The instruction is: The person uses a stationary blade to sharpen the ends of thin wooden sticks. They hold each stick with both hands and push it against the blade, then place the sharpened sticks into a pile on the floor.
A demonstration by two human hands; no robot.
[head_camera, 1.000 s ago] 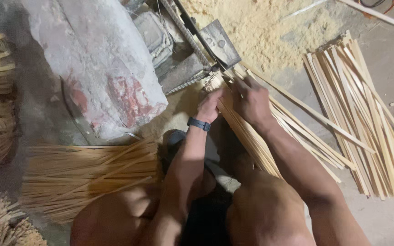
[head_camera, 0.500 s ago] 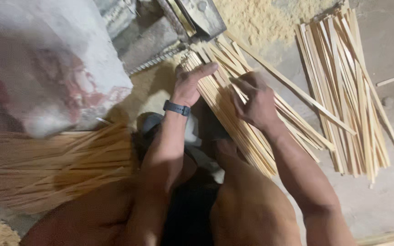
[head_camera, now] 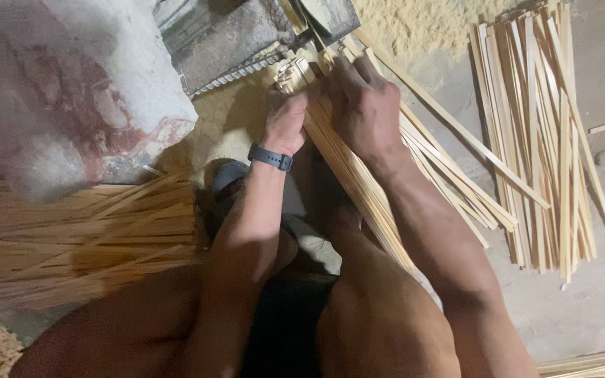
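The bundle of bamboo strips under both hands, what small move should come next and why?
Probably nudge the bundle of bamboo strips forward toward the grey metal machine. Its front ends sit right at the machine, the left hand grips near those ends, and the right hand presses on top, steadying it.

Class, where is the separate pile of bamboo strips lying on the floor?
In the head view, the pile of bamboo strips lies at upper right on the floor, right of the right hand.

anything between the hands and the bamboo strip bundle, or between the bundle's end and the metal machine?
Nothing visible. The left hand and right hand both rest directly on the bundle of bamboo strips. Its far end lies right at the grey metal machine, with no object showing in between.
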